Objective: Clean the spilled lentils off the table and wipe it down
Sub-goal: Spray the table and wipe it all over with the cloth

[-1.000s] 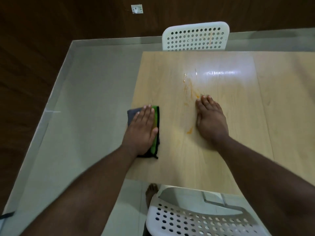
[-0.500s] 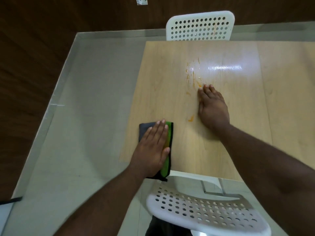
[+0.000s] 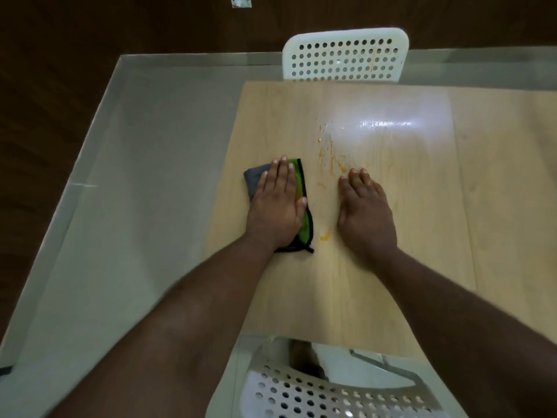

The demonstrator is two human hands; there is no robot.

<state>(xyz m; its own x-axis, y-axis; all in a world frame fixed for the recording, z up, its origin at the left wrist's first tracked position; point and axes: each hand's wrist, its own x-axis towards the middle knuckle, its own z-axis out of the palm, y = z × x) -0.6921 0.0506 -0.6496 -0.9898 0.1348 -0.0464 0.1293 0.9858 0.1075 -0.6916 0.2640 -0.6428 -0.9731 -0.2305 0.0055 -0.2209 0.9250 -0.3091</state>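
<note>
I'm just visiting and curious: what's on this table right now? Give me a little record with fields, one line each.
Surface: wooden table
Mess: orange smears ahead of the right hand, one orange blob between the hands
Left hand: flat on a folded cloth, fingers straight
Cloth: grey and green with a dark edge, lying near the table's left edge
Right hand: flat on the bare table, holding nothing
Seats: white chair at the far side, another white chair at the near side
Wiping status: smears not yet cleaned
</note>
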